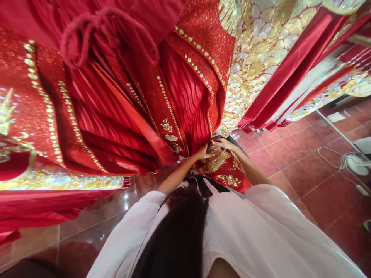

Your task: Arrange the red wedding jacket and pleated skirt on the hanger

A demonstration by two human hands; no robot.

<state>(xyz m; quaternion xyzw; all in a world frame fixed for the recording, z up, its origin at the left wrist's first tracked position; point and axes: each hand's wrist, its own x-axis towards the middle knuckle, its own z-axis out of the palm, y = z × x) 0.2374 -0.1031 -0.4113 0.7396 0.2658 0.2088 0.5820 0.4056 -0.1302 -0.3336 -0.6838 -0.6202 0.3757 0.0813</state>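
In the lower middle, a red fabric panel with gold embroidery [228, 180] hangs against the person's lap. My left hand [203, 152] is at its upper left edge, fingers bent onto the cloth. My right hand [223, 144] grips the same panel at its upper right edge, fingertips close to the left hand. Just beyond the hands is a large red costume with pleated cloth [188, 96], gold-studded borders and a thick red cord bow [110, 34]. The undersides of both hands are hidden.
A gold and silver sequined garment [252, 58] hangs at upper right beside red cloth strips [285, 71]. More costume cloth [37, 204] hangs at left. A metal stand pole [337, 129] and a white cable [333, 164] are on the right, over the red tiled floor [292, 170].
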